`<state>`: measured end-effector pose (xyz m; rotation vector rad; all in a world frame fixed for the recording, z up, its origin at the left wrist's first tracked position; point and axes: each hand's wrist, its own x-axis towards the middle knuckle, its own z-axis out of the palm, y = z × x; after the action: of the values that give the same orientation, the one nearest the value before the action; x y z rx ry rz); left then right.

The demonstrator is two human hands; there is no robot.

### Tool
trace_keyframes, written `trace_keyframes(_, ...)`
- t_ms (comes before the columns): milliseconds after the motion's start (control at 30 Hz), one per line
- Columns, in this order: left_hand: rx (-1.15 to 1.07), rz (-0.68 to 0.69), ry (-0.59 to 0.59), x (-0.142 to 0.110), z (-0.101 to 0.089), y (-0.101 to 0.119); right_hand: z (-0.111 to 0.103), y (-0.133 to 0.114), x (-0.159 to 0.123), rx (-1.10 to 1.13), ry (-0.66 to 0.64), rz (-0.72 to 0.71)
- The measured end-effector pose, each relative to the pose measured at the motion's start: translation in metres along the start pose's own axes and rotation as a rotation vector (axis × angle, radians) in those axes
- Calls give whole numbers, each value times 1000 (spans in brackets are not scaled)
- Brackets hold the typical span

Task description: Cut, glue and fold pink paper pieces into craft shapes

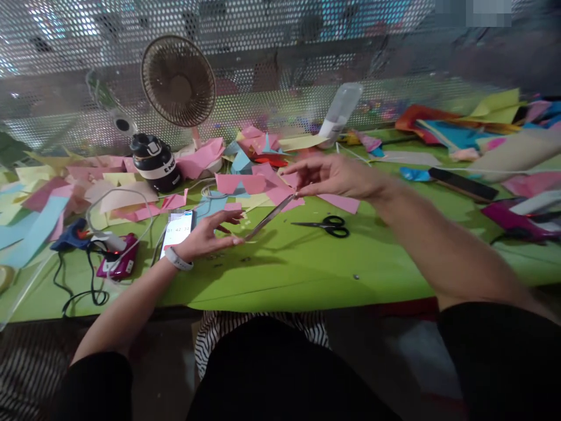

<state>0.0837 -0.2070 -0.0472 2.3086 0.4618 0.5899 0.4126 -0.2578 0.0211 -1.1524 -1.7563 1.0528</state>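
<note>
Diagonally, a thin strip (270,218) spans left hand (214,235) to right hand (331,175).

The left hand (214,234) and right hand (335,175) hold a narrow strip (270,217) between them — an end pinched in each — above the green surface (280,278). Taking the scissors (324,225) as landmark: they lie just right of the strip, blades pointing left. Left of them, beyond the left hand, is a phone (177,231) with a lit screen. Farther left are a magenta device (118,260) and cables (94,283). Behind the scissors lie pink paper pieces (241,184) — with a dark jar (155,164) and a round fan (179,82) behind and to the left, and a clear bottle (342,111) farther back.
</note>
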Motion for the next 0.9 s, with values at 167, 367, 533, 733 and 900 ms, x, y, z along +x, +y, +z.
trace_keyframes(167,286,30,-199,4,11,3,-3,12,-6,71,70,0)
trace_keyframes(367,712,-69,-253,13,27,6,-12,35,-16,217,169,-10)
trace_keyframes(533,794,-52,-293,26,33,11,-15,57,-26,363,99,59)
trace_keyframes(733,725,7,-114,90,-3,27,0,77,-33,470,-127,160)
trace_keyframes(900,670,-149,48,199,-6,19,17,85,-34,540,-314,212)
